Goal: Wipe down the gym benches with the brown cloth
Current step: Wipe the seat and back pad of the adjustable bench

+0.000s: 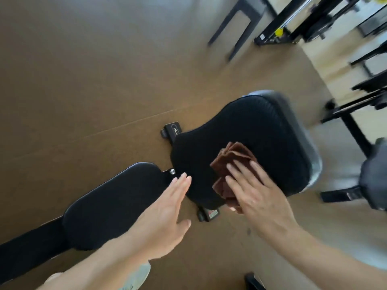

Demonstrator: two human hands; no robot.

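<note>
Lower centre of the frame: the left hand (167, 214) is reaching forward with fingers straight and held together, gripping nothing, its fingertips lying at the edge of the wide black padded bench seat (247, 143). Lower right: the right hand (257, 193) is lying flat, fingers spread, pressing the crumpled brown cloth (232, 162) onto the near part of that seat rather than pinching it. Lower left: the narrower black padded backrest section (113, 201) is lying in line with the seat, joined by a bracket with a silver bolt (172, 171). Beneath everything the brown floor mat (83, 80) is spreading toward the upper left. Upper right: blurred black metal equipment frames (293, 24) are standing on paler flooring.
</note>
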